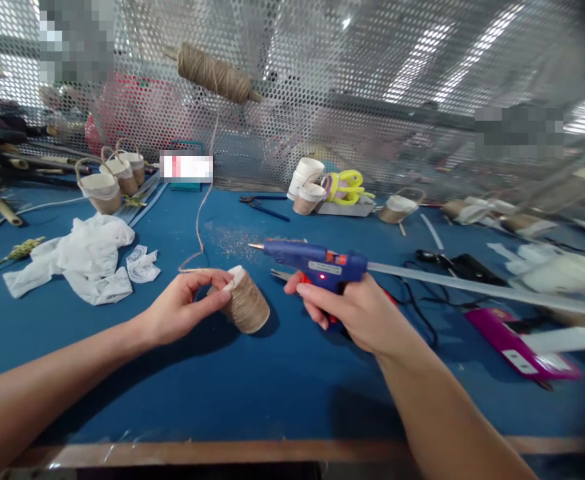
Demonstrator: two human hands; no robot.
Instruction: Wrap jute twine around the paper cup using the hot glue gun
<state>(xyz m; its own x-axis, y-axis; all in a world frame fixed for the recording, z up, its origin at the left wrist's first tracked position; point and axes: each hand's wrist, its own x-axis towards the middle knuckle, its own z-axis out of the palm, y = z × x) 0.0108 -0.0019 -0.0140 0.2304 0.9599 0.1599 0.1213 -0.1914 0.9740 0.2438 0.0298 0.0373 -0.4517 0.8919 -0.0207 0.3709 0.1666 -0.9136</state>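
Observation:
My left hand [192,300] pinches the rim of a small paper cup [247,308] wrapped in brown twine, which lies tilted over the blue table. From that hand a loose strand of twine [200,227] runs up to a twine spool [215,72] mounted on the perforated metal screen. In my right hand [355,307] is a blue hot glue gun [312,259], its nozzle pointing left above the cup and its small red light lit. A long clear glue stick [452,285] sticks out of its back. Scissors [283,275] lie partly hidden beneath the gun.
White lace cloth [85,257] lies at left, with small handled baskets [103,193] behind it. Pliers [267,205], white cups [304,176] and yellow-handled scissors [345,187] stand or lie at the back. A purple power strip [522,350] and black cords are at right.

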